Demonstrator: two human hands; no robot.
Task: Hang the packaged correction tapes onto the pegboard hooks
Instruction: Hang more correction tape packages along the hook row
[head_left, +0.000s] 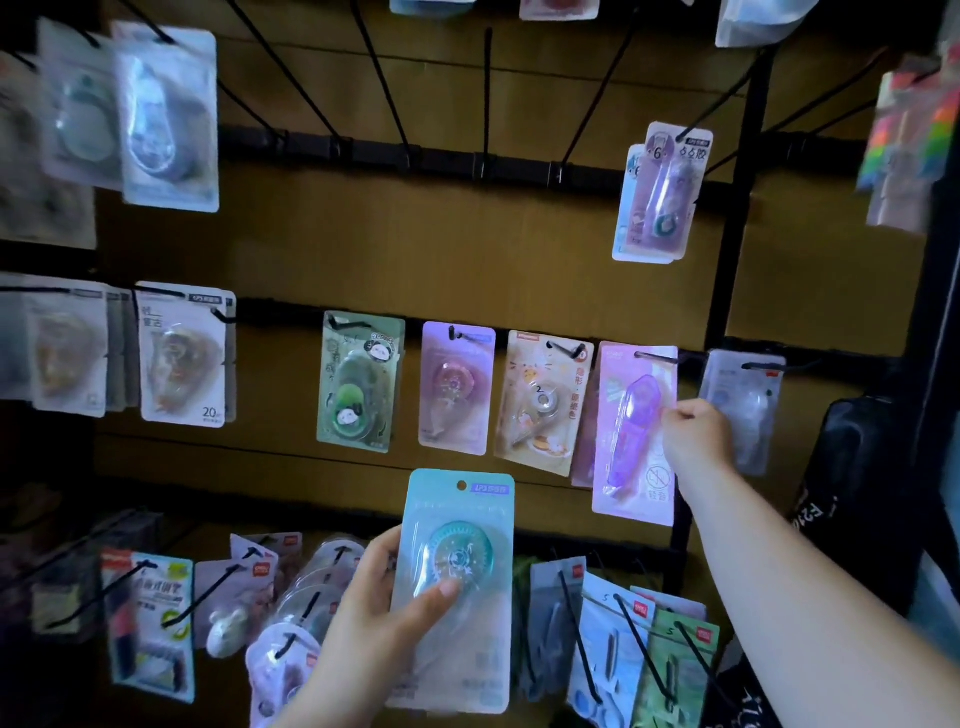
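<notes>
Pegboard (415, 249) — teal pack (462, 551) upright, hole-up

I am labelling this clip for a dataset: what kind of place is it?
Probably a stationery shop display. Black hooks carry rows of carded correction tapes, such as the purple pack; the left hand holds a teal pack with a hang hole.

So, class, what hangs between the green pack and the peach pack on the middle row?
A single pink pack hangs there, with the green pack on one side and the peach pack on the other, as the head view shows.
</notes>
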